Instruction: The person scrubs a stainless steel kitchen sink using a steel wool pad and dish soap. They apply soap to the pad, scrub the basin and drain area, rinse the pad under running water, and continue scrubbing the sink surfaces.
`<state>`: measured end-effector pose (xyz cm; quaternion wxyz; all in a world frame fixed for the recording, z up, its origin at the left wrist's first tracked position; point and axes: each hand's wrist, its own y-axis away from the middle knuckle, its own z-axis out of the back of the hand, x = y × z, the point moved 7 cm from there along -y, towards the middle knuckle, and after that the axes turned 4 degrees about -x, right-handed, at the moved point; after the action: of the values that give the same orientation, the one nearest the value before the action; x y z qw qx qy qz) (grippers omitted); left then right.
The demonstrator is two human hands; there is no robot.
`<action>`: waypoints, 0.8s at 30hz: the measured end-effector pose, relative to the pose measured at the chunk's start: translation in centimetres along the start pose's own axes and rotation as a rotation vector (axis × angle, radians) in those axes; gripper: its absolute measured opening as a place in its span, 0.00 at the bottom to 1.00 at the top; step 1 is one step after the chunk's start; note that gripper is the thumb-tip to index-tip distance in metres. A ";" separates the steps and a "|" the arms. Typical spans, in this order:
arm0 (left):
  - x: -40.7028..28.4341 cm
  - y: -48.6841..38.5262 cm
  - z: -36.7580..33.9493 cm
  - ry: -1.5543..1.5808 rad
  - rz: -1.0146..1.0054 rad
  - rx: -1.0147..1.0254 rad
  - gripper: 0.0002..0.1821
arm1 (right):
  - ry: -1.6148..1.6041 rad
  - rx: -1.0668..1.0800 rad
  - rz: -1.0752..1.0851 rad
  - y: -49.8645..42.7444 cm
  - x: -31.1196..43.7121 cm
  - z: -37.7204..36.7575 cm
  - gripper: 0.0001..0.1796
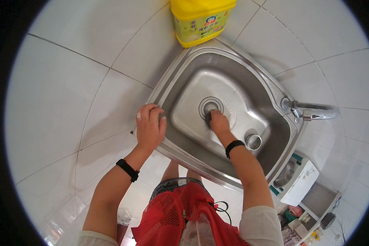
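Observation:
My right hand [220, 122] is down in a stainless steel sink [184, 89], its fingers closed on a dark scrubber [208, 119] pressed at the lower left edge of the round drain [211, 104]. What lies under those fingers is hidden. My left hand [150, 124] rests on the sink's left rim with its fingers slightly bent and holds nothing. A small round metal strainer cup [253, 141] stands on the sink floor, right of my right wrist.
A chrome faucet [316, 111] is fixed at the right corner of the sink. A large yellow plastic jug [203, 24] stands at the far corner against the tiled wall. At lower right are a white cabinet [301, 184] and a shelf with assorted items.

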<state>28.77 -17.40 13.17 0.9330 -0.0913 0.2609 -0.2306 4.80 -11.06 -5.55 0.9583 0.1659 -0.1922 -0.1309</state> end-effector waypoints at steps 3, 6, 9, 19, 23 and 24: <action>0.0 0.0 0.0 0.002 0.006 -0.001 0.13 | -0.217 0.004 -0.172 0.3 1.6 -1.9 0.09; 0.0 0.0 0.0 -0.013 -0.005 -0.006 0.13 | -0.256 -0.190 -0.127 -0.7 3.4 -1.5 0.07; -0.2 0.0 0.1 -0.015 -0.016 -0.010 0.13 | -0.152 -0.020 -0.059 -1.2 3.0 -2.0 0.08; -0.1 0.0 0.1 -0.007 -0.016 -0.016 0.14 | 0.137 -0.146 0.017 -2.5 -3.0 3.4 0.10; -0.1 0.0 0.0 -0.015 -0.016 -0.005 0.14 | 0.208 -0.329 0.086 -4.0 -1.2 3.8 0.08; -0.1 0.0 0.0 -0.020 -0.016 -0.005 0.14 | 0.212 -0.369 0.145 -4.1 -0.2 3.7 0.07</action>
<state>28.72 -17.32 13.22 0.9334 -0.0980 0.2515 -0.2365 2.28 -15.77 -3.88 0.9942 -0.0138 -0.0747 -0.0764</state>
